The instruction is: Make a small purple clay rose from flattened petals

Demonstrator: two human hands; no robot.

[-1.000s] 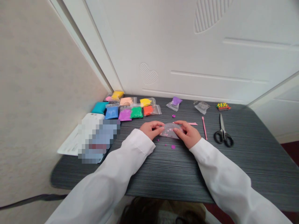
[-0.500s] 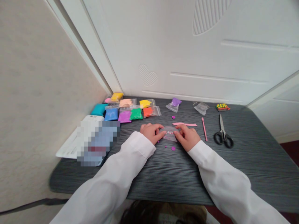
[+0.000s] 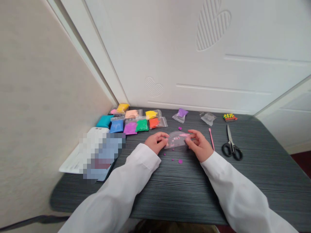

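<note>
Between my two hands is a clear half-round protractor (image 3: 175, 143) with pink marks, held over the table by its two ends. My left hand (image 3: 157, 142) pinches its left end between thumb and fingers. At the right end, the thumb and fingers of my right hand (image 3: 198, 145) are closed on it. A pink clay knife (image 3: 185, 135) lies behind and partly shows through the plastic. Several small bits of purple clay lie near it, among them a flat round piece (image 3: 180, 161) in front and another piece (image 3: 180, 128) behind.
Bags of coloured clay, including a green one (image 3: 142, 125), line the back left. A purple clay bag (image 3: 182, 113) and a crumpled clear bag (image 3: 208, 118) lie farther right. Black-handled scissors (image 3: 232, 149), a pink stick tool (image 3: 211, 137) and a small yellow-and-red item (image 3: 229, 117) are on the right.
The protractor now shows its half-round face more fully, and my right hand has shifted slightly right, over the pink knife's end. The whole view has tilted up a little.
</note>
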